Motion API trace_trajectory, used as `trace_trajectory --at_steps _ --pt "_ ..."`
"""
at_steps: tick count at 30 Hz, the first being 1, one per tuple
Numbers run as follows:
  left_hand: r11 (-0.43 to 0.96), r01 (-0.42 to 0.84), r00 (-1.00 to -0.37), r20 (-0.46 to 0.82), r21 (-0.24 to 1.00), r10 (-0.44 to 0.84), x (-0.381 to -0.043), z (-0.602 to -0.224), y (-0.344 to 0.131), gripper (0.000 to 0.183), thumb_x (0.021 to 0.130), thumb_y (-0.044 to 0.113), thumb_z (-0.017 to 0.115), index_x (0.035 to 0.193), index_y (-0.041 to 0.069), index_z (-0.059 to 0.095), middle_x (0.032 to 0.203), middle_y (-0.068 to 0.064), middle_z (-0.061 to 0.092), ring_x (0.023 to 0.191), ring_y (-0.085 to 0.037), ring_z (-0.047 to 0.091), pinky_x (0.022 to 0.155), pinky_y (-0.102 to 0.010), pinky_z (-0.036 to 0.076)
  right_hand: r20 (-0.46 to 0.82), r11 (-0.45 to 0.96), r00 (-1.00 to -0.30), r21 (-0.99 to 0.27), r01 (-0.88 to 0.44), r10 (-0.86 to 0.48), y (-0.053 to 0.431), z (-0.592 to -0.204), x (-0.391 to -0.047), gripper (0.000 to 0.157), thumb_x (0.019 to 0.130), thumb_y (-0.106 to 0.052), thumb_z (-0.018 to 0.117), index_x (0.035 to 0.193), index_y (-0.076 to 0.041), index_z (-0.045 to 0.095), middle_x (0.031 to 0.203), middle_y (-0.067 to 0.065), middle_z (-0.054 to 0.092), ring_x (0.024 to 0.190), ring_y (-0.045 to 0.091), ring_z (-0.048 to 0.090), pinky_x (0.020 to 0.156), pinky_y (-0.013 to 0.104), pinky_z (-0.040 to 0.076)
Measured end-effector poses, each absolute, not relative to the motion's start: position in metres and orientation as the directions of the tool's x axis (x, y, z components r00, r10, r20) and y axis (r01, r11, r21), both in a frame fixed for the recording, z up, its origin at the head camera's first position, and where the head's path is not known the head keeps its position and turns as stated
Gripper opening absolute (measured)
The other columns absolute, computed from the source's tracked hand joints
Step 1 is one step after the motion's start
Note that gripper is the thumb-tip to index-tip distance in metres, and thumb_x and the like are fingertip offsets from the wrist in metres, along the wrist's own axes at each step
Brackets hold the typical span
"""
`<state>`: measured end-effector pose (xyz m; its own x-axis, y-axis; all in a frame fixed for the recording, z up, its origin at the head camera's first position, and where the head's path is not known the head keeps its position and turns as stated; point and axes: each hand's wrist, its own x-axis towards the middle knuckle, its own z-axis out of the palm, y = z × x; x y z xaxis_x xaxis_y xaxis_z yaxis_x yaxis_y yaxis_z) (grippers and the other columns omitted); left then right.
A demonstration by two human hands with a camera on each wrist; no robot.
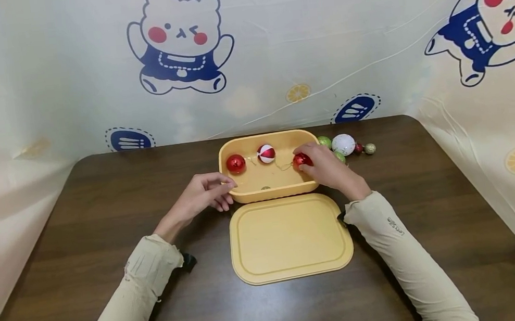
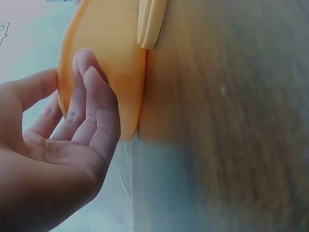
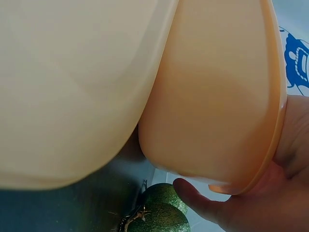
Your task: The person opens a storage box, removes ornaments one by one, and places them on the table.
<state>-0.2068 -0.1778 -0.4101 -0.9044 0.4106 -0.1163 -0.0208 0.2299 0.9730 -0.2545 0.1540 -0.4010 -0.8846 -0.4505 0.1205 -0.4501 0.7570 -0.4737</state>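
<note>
Carefully, with the fingers of my right hand [image 1: 329,167], I pinch a red ball [image 1: 301,160] inside the right end of the yellow box [image 1: 280,193]; the head view shows the curl around it, though in the right wrist view the box wall hides that grip. My left hand [image 1: 202,193] straddles the rim at the opposite end, digits bent on both sides of it, and how hard they press I cannot tell. To do this well, I judge, a light pinch is best, since so glossy a ball could slip or roll; the left hand should steady the box, and I should mind the gold thread [image 1: 284,168] beside the ball, which might snag. My knuckles ought to clear the right rim too, with loose balls lying just beyond it. Counting up: one box, and one lid [image 1: 290,238] flat on the table [image 1: 203,312], just on my side of it. Within the box are two red balls, the pinched one and another red ball [image 1: 236,164] near the left end, one red-and-white ball [image 1: 266,154] between them, and one small dull piece [image 1: 265,188] by the front wall, too small to name. Outside, to the right, I see two green balls [image 1: 324,142], one white ball [image 1: 343,144], one small red ball [image 1: 358,148] and one gold glitter ball [image 1: 370,148].
</note>
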Motion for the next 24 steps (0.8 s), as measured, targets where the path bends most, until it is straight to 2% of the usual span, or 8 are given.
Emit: trace_trajectory --at_steps 24 --pt "0.232 -0.017 -0.906 -0.113 0.972 0.407 -0.2064 -0.4123 -0.1773 0.030 0.098 0.020 0.065 0.115 -0.005 0.065 0.082 -0.022 0.069 0.065 -0.026 0.067 0.062 -0.037 0.060 0.117 0.780 -0.895 -0.452 -0.433 -0.430 0.1522 -0.3990 -0.2514 0.039 0.093 -0.012 0.070 0.129 0.002 0.062 0.129 0.018 0.062 0.115 0.031 0.059 0.102 0.049 0.048"
